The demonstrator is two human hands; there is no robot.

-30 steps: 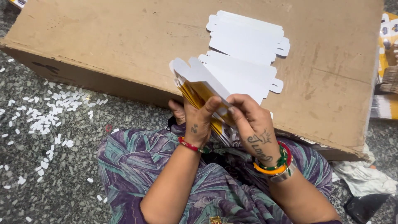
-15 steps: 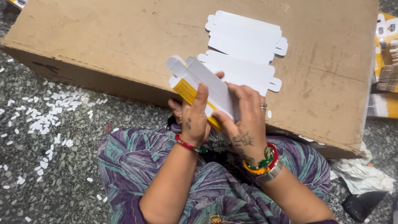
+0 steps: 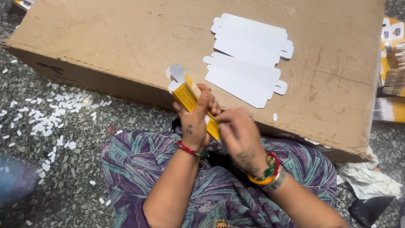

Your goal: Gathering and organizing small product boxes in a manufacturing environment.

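My left hand (image 3: 195,120) grips a small yellow and white carton (image 3: 185,90), folded into a slim box with its white end flaps sticking up to the left. At the carton's lower end my right hand (image 3: 241,139) closes on it, blurred by motion. Both hands hover over my lap, just in front of a big flattened cardboard box (image 3: 126,38). Two flat white carton blanks (image 3: 249,42) lie side by side on that cardboard, beyond my hands.
Small white paper scraps (image 3: 46,118) litter the speckled stone floor on the left. Stacks of yellow and white cartons (image 3: 392,71) sit at the right edge. Crumpled white paper (image 3: 367,177) lies at the lower right. My lap is covered by purple patterned cloth (image 3: 143,160).
The flat blank has been folded up into a narrow box, its yellow side now showing. My right hand slid down toward its lower end.
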